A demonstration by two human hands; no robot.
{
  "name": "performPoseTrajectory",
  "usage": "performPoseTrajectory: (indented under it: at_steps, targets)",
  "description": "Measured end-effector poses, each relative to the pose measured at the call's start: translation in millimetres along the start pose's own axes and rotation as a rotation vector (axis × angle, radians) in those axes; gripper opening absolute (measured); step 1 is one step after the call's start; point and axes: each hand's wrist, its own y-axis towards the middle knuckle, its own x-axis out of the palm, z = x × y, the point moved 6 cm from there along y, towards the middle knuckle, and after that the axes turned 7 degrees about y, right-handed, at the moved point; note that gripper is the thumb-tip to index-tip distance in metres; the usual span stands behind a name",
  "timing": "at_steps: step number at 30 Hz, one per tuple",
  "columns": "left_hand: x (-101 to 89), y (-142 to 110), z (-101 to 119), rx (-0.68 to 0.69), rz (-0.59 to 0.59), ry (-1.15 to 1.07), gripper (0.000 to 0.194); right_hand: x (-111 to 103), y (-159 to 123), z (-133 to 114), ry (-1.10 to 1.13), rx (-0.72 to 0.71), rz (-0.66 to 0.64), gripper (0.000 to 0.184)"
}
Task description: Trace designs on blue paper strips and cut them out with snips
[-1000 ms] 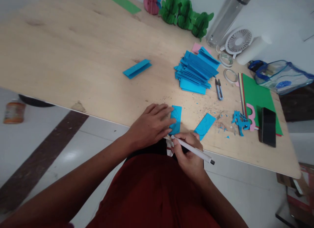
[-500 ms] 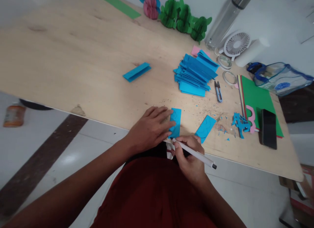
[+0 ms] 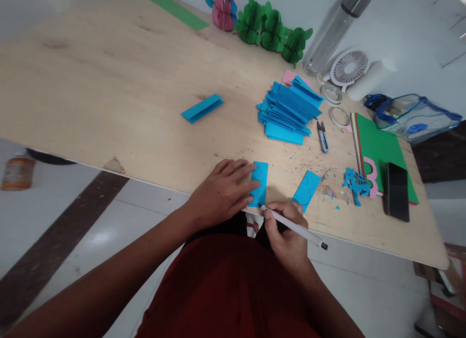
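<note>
My left hand [image 3: 227, 190] lies flat with fingers outstretched, its fingertips resting on the left side of a blue paper strip [image 3: 260, 182] at the table's front edge. Faint curved pen lines show on that strip. In my right hand [image 3: 289, 236] is a white pen [image 3: 296, 227], its tip at the strip's lower end and its dark end pointing right. Just beyond the right hand lies a second blue paper piece [image 3: 307, 188] with a drawn curved outline. My fingers hide part of the first strip.
On the wooden table [image 3: 109, 85] are a pile of folded blue paper [image 3: 287, 112], a single folded blue strip [image 3: 202, 108], thread snips [image 3: 322, 136], blue scraps [image 3: 356, 185], a phone [image 3: 396, 192] on green paper [image 3: 378, 143], and green paper figures [image 3: 271, 29] along the wall.
The pen and my right hand have shifted slightly to the right along the strip's lower end. My left hand stays in place on the paper.
</note>
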Motion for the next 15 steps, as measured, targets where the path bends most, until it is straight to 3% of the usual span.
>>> performPoseTrajectory:
  at_steps: [15]
  targets:
    - [1.7, -0.6, -0.5, -0.012, -0.010, 0.006, 0.028, -5.0, 6.3, 1.0, -0.040, -0.027, 0.032, 0.009]
